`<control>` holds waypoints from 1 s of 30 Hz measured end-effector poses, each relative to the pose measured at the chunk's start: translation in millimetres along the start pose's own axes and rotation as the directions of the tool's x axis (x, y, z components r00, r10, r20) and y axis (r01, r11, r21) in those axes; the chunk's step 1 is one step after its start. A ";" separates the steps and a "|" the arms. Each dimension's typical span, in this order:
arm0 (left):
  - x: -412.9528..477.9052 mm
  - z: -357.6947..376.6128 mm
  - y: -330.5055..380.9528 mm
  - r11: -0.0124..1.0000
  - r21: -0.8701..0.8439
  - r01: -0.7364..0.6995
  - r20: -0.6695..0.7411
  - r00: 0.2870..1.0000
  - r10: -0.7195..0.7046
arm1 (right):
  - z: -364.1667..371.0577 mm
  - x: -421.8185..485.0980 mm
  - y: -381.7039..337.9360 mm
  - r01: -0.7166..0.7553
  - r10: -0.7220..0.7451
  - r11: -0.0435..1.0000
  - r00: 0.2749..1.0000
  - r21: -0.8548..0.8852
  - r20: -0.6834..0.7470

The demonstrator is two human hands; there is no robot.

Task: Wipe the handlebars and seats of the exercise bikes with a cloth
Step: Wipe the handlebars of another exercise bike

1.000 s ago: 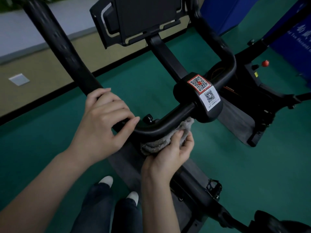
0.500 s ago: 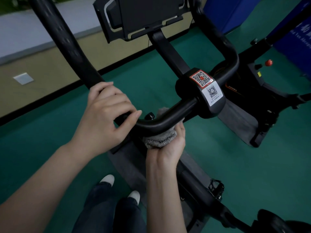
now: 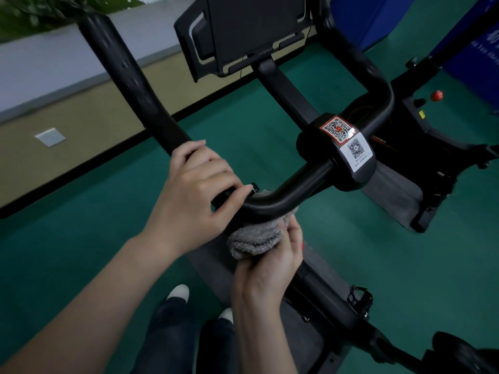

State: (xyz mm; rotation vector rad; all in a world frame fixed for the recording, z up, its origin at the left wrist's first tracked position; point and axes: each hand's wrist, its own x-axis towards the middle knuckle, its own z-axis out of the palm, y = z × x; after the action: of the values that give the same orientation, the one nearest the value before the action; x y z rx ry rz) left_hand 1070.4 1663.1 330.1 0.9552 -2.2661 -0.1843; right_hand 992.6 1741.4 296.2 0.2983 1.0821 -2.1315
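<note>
right hand [image 3: 272, 255]: bunched grey cloth [image 3: 255, 240] gripped, pushed up under the bar
left hand [image 3: 197, 195]: wrapped round the bar [image 3: 283, 197], right beside the cloth
clamp [image 3: 340, 155]: QR stickers on top

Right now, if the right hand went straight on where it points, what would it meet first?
Probably the handlebar just above; the cloth that the right hand grips seems to touch its underside.

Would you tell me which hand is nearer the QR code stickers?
Right. The right hand holds the cloth under the handlebar, just left of the QR code stickers; the left hand grips the bar farther left.
</note>
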 end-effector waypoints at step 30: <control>7.5 -72.0 -97.9 0.993 0.026 -0.111 0.141 0.984 0.106 | 55.0 -43.4 17.5 0.701 -0.609 -0.152 0.489 -0.697 0.624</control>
State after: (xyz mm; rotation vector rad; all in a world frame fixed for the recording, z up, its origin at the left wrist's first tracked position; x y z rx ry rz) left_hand 1169.1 1595.9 353.8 0.8562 -2.4495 -0.1703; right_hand 1041.7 1713.3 341.1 -1.2532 2.6384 -1.6275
